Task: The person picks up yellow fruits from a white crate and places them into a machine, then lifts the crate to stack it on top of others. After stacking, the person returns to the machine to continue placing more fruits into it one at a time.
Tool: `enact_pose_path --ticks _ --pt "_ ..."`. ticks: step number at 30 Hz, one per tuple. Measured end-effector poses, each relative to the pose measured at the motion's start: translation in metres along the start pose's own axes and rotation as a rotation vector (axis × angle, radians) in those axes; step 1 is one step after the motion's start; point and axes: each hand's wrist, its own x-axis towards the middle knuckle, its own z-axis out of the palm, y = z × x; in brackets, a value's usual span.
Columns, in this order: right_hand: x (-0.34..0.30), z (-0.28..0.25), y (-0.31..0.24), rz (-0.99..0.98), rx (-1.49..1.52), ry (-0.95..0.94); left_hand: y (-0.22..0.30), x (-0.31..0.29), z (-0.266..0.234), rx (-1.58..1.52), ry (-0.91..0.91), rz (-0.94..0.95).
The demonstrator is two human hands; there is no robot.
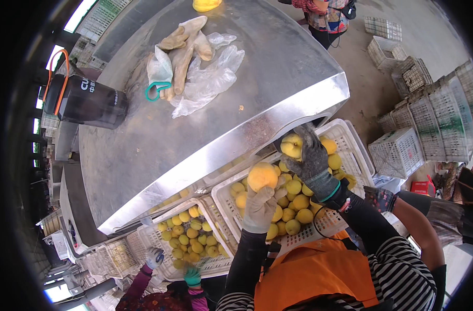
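My left hand point(259, 211), in a pale glove, grips an orange-yellow peach point(262, 177) held above a white plastic crate point(362, 167). Wearing a dark grey glove, my right hand point(315, 161) has its fingers wrapped round another yellow peach point(292, 145), close to the metal table's edge. Below both hands, several loose yellow peaches point(300, 201) lie in the crate; part of them is hidden by my hands and arms.
The metal table point(143, 140) bears used gloves point(184, 52), a clear plastic bag point(215, 78) and a dark bottle point(94, 101). At left, a co-worker's gloved hands point(193, 276) are at a second peach crate point(215, 264). Stacked crates point(433, 119) stand at right.
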Motion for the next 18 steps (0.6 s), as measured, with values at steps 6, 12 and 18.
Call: enact_pose_path --ticks 6,12,18 --pt "0.063 0.033 0.006 0.263 -0.42 -0.318 -0.007 0.005 -0.006 -0.272 0.014 0.067" --pt "0.04 -0.013 -0.043 -0.005 -0.256 -0.389 0.006 0.0 0.011 -0.227 0.019 0.122" --pt "-0.033 -0.015 -0.071 -0.171 0.234 -0.012 0.006 0.005 0.026 -0.157 -0.159 0.231"
